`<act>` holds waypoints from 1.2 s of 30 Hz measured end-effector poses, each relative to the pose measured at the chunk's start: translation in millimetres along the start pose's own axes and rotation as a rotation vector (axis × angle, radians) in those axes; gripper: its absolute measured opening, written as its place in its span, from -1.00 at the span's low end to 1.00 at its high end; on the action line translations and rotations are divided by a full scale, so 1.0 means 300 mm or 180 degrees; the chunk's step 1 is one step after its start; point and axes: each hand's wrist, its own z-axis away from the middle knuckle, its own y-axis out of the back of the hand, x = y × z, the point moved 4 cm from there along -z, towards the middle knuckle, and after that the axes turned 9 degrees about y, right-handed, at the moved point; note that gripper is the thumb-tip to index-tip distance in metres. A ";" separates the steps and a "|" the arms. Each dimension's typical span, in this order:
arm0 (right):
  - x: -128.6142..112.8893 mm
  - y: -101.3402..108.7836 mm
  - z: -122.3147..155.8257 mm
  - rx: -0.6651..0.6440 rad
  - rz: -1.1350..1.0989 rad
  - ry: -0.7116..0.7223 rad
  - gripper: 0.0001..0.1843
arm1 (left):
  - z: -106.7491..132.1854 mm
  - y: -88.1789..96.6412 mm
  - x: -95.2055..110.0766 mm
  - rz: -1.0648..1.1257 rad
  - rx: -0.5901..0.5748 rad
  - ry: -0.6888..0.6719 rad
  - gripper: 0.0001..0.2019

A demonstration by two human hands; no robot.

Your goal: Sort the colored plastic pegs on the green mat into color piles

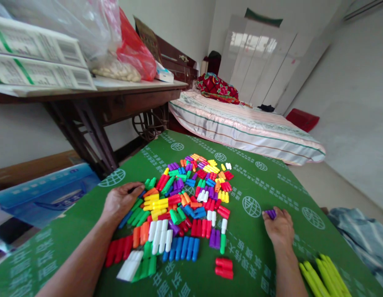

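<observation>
A heap of small, rounded tube-shaped plastic caps [160, 204] in many colours covers the middle of the green board, many lined up side by side in rows. At the heap's left edge is my left hand [121, 202], fingers curled and thumb near the forefinger, close to green caps [150, 182]. Whatever it may pinch is hidden. Off to the right, my right hand [280, 229] grips purple caps [270, 214] between thumb and fingers, just above the board. Nearer me lie a blue row of caps [181, 248], a white group [160, 235] and a red pair [224, 268].
Long yellow-green tubes [326, 276] lie at the board's [235, 231] lower right. A sewing-machine table [117, 88] with bags and boxes stands at the left, above a blue bin [61, 194]. Beyond is a bed [241, 123]; bluish cloth [361, 235] hangs at the right.
</observation>
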 end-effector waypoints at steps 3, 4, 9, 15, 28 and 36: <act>-0.043 0.031 0.003 0.0120 0.0149 0.0015 -0.37 | 0.002 -0.002 0.000 -0.0022 0.0000 -0.0002 -0.53; -0.067 0.045 0.003 0.0206 0.0150 0.0062 -0.37 | 0.002 -0.003 0.000 -0.0020 0.0002 -0.0005 -0.53; -0.232 0.089 0.008 0.0518 -0.0592 0.0755 -0.48 | 0.002 -0.008 0.001 0.0010 -0.0002 -0.0023 -0.51; -0.404 0.099 0.060 0.0303 -0.1769 0.1551 -0.71 | 0.003 -0.014 -0.001 0.0038 -0.0005 -0.0023 -0.52; -0.576 0.158 0.195 -0.2494 -0.1441 0.1839 -0.83 | -0.007 -0.033 -0.021 0.0112 0.0075 -0.0045 -0.57; -0.626 0.185 0.227 -0.2836 -0.0796 0.1833 -0.79 | -0.006 -0.027 -0.024 0.0176 0.0132 -0.0166 -0.59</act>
